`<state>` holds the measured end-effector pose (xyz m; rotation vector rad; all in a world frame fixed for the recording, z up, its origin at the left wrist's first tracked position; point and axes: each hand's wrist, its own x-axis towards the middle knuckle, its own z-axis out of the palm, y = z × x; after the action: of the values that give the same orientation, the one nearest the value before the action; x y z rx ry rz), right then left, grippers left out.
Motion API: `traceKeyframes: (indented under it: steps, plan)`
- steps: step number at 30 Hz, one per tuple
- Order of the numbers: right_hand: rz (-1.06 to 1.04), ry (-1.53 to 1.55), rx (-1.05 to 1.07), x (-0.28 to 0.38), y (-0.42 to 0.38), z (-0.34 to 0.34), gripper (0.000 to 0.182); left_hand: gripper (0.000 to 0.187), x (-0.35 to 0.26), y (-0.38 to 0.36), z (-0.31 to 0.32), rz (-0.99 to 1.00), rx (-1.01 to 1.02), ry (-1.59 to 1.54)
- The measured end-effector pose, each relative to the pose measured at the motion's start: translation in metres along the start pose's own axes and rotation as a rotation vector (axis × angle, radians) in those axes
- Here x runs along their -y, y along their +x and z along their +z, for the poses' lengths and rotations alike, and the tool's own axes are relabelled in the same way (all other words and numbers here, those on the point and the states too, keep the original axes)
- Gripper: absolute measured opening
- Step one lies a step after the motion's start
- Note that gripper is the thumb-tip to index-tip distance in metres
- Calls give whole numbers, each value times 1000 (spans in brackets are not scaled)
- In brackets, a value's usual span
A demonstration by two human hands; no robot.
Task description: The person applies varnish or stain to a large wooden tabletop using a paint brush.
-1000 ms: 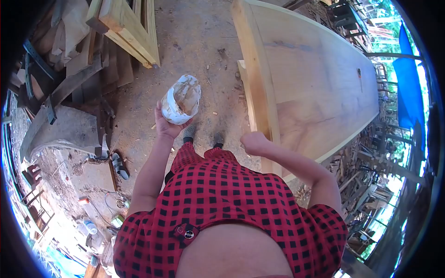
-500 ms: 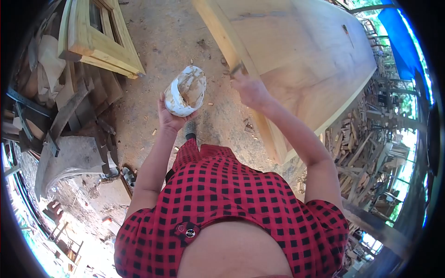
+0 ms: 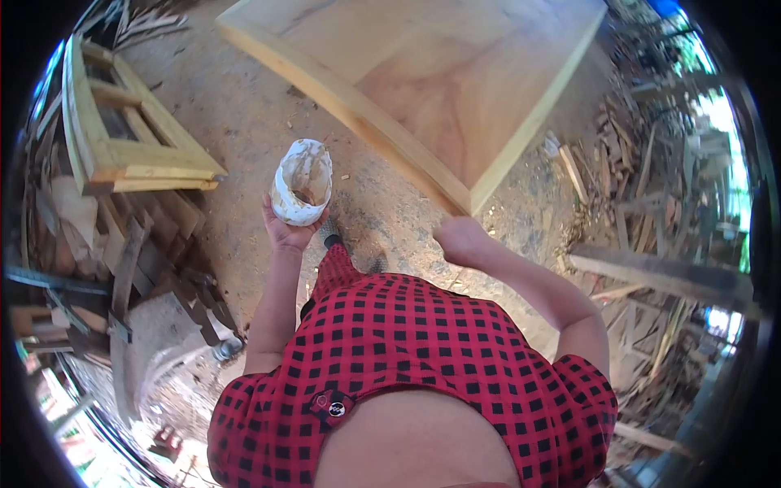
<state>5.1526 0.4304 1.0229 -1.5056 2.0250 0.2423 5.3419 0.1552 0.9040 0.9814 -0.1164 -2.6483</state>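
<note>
My left hand (image 3: 293, 232) holds a white, brown-stained container (image 3: 302, 183) from below, its open mouth facing up toward me. Brown residue coats the inside. My right hand (image 3: 465, 241) is closed at the near corner of a large wooden panel (image 3: 455, 81), beside the end of its pale edge strip (image 3: 358, 110). What the right fingers hold is hidden. Reddish-brown, wet-looking patches show on the panel's face.
A yellowish wooden frame (image 3: 134, 152) leans at the left over stacked boards (image 3: 130, 260). Scrap wood (image 3: 618, 163) lies in heaps at the right, with a thick beam (image 3: 659, 272). Wood chips dot the dirt floor (image 3: 244, 89).
The view has turned, so the panel appears rotated and its corner closer. My right hand has moved down along the edge strip to the corner. The container remains in my left hand.
</note>
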Motion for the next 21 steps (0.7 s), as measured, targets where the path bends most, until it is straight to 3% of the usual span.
traceKeyframes:
  steps: [2,6,10,14,16,18,20,21]
  plan:
    - [-117,127,-291,-2,10,13,13,89,17,-5,7,37,81,42]
    - [-196,202,-660,16,54,19,13,84,33,-20,27,34,110,5]
    - [-151,165,-752,1,60,46,15,85,46,-29,26,48,101,71]
    - [-80,200,-616,-21,9,106,24,84,61,-36,24,-14,164,145]
    - [73,494,-585,-42,-18,137,22,84,71,-40,31,-62,175,187]
    - [334,854,-529,-61,-68,122,18,85,81,-45,43,-105,132,217]
    - [335,1648,-743,-90,-106,145,19,85,88,-47,54,-146,169,280]
    - [345,1819,-905,-96,-123,151,16,85,93,-48,60,-174,193,304]
